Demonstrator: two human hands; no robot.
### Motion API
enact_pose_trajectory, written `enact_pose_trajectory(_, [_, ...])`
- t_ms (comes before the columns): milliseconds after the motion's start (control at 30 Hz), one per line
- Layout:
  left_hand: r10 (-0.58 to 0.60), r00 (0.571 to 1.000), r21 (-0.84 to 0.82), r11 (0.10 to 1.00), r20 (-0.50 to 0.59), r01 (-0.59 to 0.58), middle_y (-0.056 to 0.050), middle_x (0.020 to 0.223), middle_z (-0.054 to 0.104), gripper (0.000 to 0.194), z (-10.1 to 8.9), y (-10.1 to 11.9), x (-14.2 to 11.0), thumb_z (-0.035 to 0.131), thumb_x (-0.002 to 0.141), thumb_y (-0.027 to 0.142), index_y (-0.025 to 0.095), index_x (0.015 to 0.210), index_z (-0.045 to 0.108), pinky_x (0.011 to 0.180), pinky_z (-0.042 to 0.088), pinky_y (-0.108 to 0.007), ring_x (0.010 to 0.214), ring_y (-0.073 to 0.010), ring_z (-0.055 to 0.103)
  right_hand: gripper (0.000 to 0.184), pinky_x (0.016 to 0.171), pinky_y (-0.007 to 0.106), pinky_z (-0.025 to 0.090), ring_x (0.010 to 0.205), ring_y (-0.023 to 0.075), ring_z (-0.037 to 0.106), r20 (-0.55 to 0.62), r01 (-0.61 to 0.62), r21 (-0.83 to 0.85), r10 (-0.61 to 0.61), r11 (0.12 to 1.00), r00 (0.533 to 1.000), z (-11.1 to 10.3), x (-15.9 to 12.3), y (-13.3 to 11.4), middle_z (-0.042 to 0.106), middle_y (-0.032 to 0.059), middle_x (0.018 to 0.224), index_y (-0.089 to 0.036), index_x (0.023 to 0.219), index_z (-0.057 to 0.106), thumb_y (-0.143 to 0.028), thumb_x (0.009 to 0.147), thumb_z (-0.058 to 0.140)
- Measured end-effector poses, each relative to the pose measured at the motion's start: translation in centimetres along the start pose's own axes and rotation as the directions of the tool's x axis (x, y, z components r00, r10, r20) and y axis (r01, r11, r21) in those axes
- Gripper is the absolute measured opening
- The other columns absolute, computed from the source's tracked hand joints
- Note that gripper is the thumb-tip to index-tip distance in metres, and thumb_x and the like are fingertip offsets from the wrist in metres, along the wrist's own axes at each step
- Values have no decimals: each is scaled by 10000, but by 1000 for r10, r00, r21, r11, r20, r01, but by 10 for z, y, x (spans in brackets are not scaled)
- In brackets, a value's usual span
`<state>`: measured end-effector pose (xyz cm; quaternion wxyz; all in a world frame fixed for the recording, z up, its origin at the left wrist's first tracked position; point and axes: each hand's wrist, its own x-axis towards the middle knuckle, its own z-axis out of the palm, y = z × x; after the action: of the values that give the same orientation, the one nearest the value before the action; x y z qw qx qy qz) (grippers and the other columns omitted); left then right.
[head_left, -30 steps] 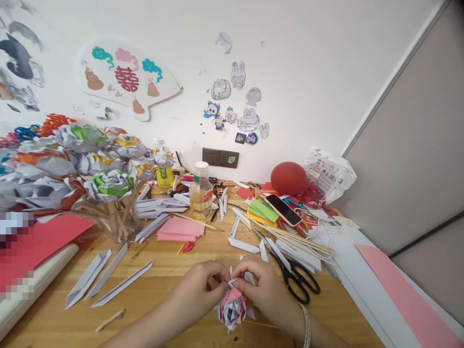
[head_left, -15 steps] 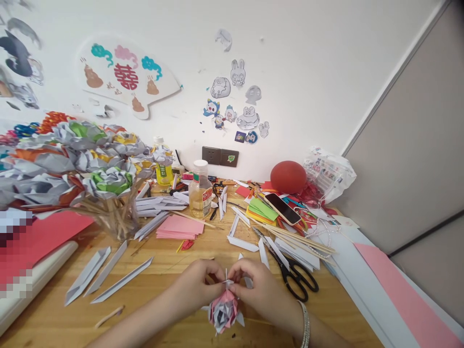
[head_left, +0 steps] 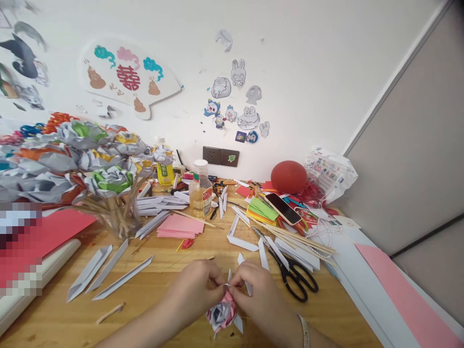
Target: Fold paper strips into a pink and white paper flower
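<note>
Near the front edge of the table, a pink and white folded paper flower (head_left: 222, 311) hangs below my fingertips. My left hand (head_left: 198, 287) pinches the flower's upper end from the left. From the other side, my right hand (head_left: 253, 287) pinches the same spot, thumb and fingers pressed together. A white paper tip stands up between the two hands. The fingers hide just how the paper is folded there. Black-handled scissors (head_left: 295, 278) lie to the right of my right hand.
Folded white paper strips (head_left: 123, 278) lie at the left. Many paper flowers (head_left: 110, 181) on sticks stand in a clear container. Behind are a glue bottle (head_left: 200, 195), pink paper squares (head_left: 180, 226), a phone (head_left: 282, 209) and a red balloon (head_left: 289, 177).
My fingertips have drawn closer together at the flower's upper end. The flower has turned and tilted slightly to the left, and the white tip above it shows more.
</note>
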<state>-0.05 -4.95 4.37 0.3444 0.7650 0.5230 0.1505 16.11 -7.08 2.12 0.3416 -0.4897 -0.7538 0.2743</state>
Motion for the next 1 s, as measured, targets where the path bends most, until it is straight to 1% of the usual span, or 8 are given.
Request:
enact_pose_trajectory(133, [34,990,-257,966,139,3,-19,601,634,311,-11,-7,4,519,730,374,128,643,687,549,393,-216,596,-160,554,188,629,216,398,671,129,560,-18,-35,38,36,999,999,2,2,5,613,-18,674,-165,646,620,22,665,631])
enact_pose_trajectory(233, [38,983,-463,885,178,50,-6,646,622,442,-14,-15,9,518,726,556,137,738,661,543,426,-227,571,-144,537,191,641,221,416,676,131,574,-35,-26,77,29,997,999,2,4,8,626,-18,686,-176,672,634,14,678,616])
enact_pose_trajectory(333, [43,970,-564,819,239,102,36,585,563,479,-6,-23,15,608,643,623,155,747,612,473,395,-203,500,-111,483,185,661,229,435,697,136,582,-62,48,87,-43,995,997,3,4,9,637,-14,713,-186,740,650,-8,694,624])
enact_pose_trajectory(433, [59,983,-623,780,173,63,69,510,494,510,4,-29,19,622,604,668,172,663,517,433,334,-179,462,-90,441,119,666,247,447,707,147,579,-91,194,34,-190,980,978,3,4,9,637,4,711,-185,753,655,-71,755,622])
enact_pose_trajectory(667, [35,999,-560,829,31,-12,99,490,390,507,6,-19,16,533,658,681,182,635,447,421,224,-177,444,-70,313,209,700,301,485,749,168,567,-139,519,-102,-529,848,837,-2,-1,6,663,56,805,-195,969,618,-144,921,422])
enact_pose_trajectory(800, [20,1000,-491,871,-18,-26,90,495,377,424,4,-12,11,508,698,599,186,626,448,454,246,-195,484,-94,330,271,774,333,487,812,187,576,-47,656,-186,-674,731,738,-8,-2,3,666,80,871,-187,1108,556,-136,939,351])
enact_pose_trajectory(933, [5,995,-482,875,-96,-51,64,544,427,342,5,-14,12,468,743,514,186,649,461,496,305,-215,534,-120,390,230,778,328,477,848,186,560,-48,464,-72,-467,883,883,-8,-1,-2,640,74,913,-185,1075,563,-145,915,403])
enact_pose_trajectory(1000, [-12,990,-477,877,-138,-56,54,562,442,312,6,-14,12,447,760,483,189,657,460,504,319,-221,549,-129,405,245,801,338,464,884,193,547,-37,398,-41,-399,917,916,-7,-1,-4,625,79,950,-183,1090,564,-150,911,400])
